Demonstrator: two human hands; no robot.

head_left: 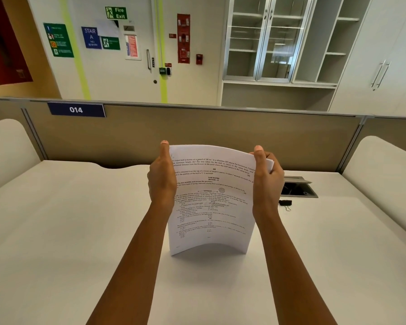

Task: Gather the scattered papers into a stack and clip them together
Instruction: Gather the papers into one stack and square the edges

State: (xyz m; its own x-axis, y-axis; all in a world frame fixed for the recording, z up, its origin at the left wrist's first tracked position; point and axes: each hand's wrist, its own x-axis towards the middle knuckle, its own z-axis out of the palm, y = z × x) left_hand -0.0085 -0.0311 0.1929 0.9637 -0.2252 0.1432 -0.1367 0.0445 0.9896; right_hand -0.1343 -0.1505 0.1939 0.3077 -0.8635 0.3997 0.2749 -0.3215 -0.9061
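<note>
A stack of printed white papers [212, 205] stands upright on its bottom edge on the white desk [68, 231], bowed outward toward me. My left hand [162, 179] grips the stack's left edge and my right hand [267, 179] grips its right edge, thumbs on the printed front. A small black binder clip [285, 203] lies on the desk to the right of my right wrist, apart from the papers.
An open cable hatch [295, 187] is sunk into the desk just behind the clip. A beige partition [197, 134] with a "014" label closes off the desk's far side. Rounded white dividers [384, 165] stand at both sides.
</note>
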